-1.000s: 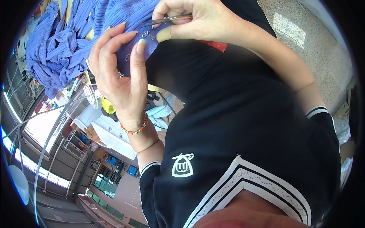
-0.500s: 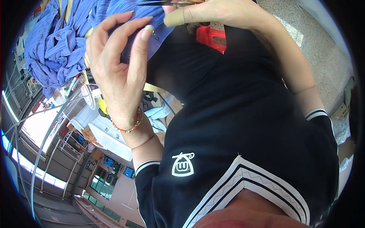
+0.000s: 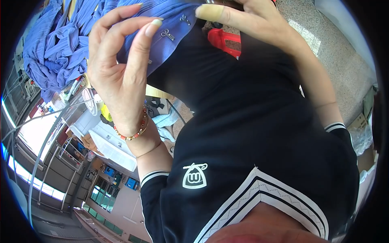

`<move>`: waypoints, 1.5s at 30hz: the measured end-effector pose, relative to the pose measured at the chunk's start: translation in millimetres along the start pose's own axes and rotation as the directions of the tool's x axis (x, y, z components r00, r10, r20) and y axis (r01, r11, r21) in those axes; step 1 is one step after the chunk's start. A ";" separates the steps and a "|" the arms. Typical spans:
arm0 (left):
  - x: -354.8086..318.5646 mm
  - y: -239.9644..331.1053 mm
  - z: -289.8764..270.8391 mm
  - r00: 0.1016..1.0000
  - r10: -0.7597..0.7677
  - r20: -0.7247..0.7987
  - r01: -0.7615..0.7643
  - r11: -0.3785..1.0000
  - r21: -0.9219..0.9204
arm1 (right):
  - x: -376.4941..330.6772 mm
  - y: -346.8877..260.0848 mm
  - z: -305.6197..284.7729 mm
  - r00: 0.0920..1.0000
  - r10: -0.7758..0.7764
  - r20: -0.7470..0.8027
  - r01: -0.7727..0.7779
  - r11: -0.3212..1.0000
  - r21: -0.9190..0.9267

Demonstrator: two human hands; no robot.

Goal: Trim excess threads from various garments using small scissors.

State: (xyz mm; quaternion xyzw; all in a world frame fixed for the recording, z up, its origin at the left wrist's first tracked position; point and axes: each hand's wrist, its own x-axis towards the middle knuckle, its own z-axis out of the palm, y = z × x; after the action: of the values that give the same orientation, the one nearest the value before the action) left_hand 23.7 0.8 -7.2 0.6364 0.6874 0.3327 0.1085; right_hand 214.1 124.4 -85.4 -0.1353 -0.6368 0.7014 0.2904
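Blue pleated cloth spreads at the top, with small metal hooks along its curved edge. My left hand is over this cloth, thumb and a finger pressed tip to tip; whatever they pinch is too small to make out. To the right, my right hand has its thumb, in a beige finger cover, at the cloth's edge. The rest of its fingers run into the top of the picture, and a dark thing by them is mostly cut off.
More blue garments lie heaped at the upper left. A red plastic object shows beyond my black clothing. White bins and a light blue cloth are lower left; speckled floor is at the right.
The scissors seen by my right hand have gone almost wholly out of view. That hand has shifted right and up, and more hooks on the cloth now show. My left hand has moved slightly left.
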 end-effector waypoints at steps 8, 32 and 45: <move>-0.8 -6.2 5.6 0.996 -0.070 -0.054 0.054 0.963 -0.265 | 0.7 10.7 2.1 0.981 -0.172 0.092 0.191 0.937 -0.294; -7.9 7.6 -8.2 0.984 -0.105 -0.146 0.101 0.994 -0.036 | 6.6 29.8 7.0 0.800 -0.585 0.133 0.596 0.750 -0.287; -17.8 41.6 -9.8 0.981 0.171 0.096 -0.183 0.622 0.762 | -4.5 30.1 9.4 0.858 -0.513 0.018 0.512 0.852 -0.106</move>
State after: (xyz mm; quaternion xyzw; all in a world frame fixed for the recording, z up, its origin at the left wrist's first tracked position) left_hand 54.4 -20.4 20.1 0.6888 0.6967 0.0145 -0.1997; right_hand 205.3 113.5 -114.1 0.0200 -0.6846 0.5628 0.4627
